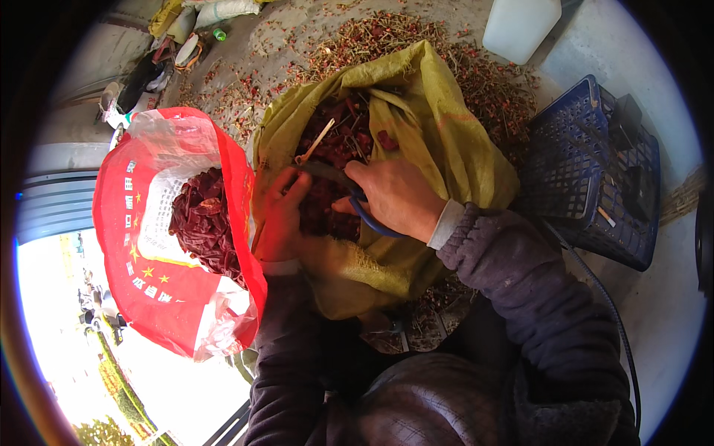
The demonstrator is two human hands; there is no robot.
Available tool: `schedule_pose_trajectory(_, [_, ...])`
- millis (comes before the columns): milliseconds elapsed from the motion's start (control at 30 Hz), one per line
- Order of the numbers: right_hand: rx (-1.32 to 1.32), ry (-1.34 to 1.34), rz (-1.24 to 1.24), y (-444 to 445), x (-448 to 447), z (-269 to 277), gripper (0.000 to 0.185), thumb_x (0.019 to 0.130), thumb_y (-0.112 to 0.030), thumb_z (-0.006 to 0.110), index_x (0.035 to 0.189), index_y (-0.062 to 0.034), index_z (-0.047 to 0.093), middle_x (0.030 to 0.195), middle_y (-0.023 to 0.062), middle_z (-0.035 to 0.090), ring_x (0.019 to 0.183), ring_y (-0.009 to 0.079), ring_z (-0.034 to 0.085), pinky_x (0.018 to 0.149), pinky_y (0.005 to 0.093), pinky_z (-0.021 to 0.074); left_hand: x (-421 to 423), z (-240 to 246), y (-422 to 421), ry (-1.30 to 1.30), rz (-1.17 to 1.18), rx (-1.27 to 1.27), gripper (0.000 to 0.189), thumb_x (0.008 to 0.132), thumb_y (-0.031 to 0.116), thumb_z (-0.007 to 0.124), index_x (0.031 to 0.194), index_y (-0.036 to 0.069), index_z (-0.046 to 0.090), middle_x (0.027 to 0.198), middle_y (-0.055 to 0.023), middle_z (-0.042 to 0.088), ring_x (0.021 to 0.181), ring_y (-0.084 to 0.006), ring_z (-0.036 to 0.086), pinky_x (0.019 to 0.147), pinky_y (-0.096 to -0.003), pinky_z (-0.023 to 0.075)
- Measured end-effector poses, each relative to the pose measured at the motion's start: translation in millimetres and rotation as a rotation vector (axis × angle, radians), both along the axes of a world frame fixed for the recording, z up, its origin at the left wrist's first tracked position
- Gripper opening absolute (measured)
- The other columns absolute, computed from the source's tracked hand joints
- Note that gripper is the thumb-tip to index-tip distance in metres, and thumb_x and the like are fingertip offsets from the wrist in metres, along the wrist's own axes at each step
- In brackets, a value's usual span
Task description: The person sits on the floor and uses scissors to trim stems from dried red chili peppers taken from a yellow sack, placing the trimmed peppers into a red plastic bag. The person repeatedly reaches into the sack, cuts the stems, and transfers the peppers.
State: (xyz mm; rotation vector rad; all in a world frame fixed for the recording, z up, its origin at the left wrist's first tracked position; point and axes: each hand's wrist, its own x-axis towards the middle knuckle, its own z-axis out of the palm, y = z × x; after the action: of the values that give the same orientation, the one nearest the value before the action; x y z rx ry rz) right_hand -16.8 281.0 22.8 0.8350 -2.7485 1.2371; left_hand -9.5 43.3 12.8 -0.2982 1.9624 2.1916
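Observation:
My right hand [399, 192] grips scissors with blue handles [375, 219]. Their dark blades [326, 171] point left, reaching the fingertips of my left hand [281, 217]. A pale dry stalk [319, 139] sticks up at those fingertips, pinched by my left hand; whatever hangs below it is hidden by the fingers. Both hands are over the mouth of a yellow woven sack [468, 139], which contains dark red dried chili peppers [340, 214]. To the left, a red plastic bag [120, 223] gapes wide, with a heap of dried chili peppers [203, 220] inside.
Cut stalks and red bits [385, 36] litter the concrete floor beyond the sack. At the right stands a blue plastic crate [569, 161] with a dark cable [602, 290] beside it. A white plastic container [521, 28] is by the wall. Several bags [226, 11] lie far left.

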Motion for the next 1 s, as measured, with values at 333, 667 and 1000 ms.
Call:
schedule_pose_trajectory(333, [-0.342, -0.425, 0.058, -19, 9, -13, 0.054, 0.090, -0.056, 0.074, 0.085, -0.0033, 0.062, 0.075, 0.0182, 0.066, 0.070, 0.0386, 0.066, 0.064, 0.0465, 0.0496, -1, 10, 4, 0.321, -0.043, -0.780, 0.020, 0.093, 0.015, 0.071, 0.105, 0.000, 0.073, 0.098, -0.0131, 0.069, 0.092, -0.0233, 0.066, 0.082, -0.0348, 0.0502])
schedule_pose_trajectory(667, [-0.520, -0.820, 0.187, -16, 3, 4, 0.064, 0.092, -0.066, 0.066, 0.086, -0.0032, 0.062, 0.077, 0.0168, 0.065, 0.072, 0.0360, 0.066, 0.067, 0.0450, 0.0499, -2, 0, -9, 0.285, 0.090, -0.658, 0.021, 0.092, 0.018, 0.075, 0.104, 0.001, 0.074, 0.094, -0.0085, 0.071, 0.089, -0.0172, 0.066, 0.082, -0.0310, 0.0512])
schedule_pose_trajectory(1000, [-0.032, 0.003, 0.007, -7, 6, -12, 0.060, 0.084, -0.060, 0.077, 0.092, -0.0025, 0.061, 0.077, 0.0192, 0.065, 0.074, 0.0418, 0.066, 0.062, 0.0491, 0.0496, -4, -17, -16, 0.414, 0.111, -0.804, 0.019, 0.082, 0.008, 0.075, 0.099, 0.001, 0.074, 0.088, -0.0142, 0.066, 0.091, -0.0300, 0.065, 0.083, -0.0379, 0.0505])
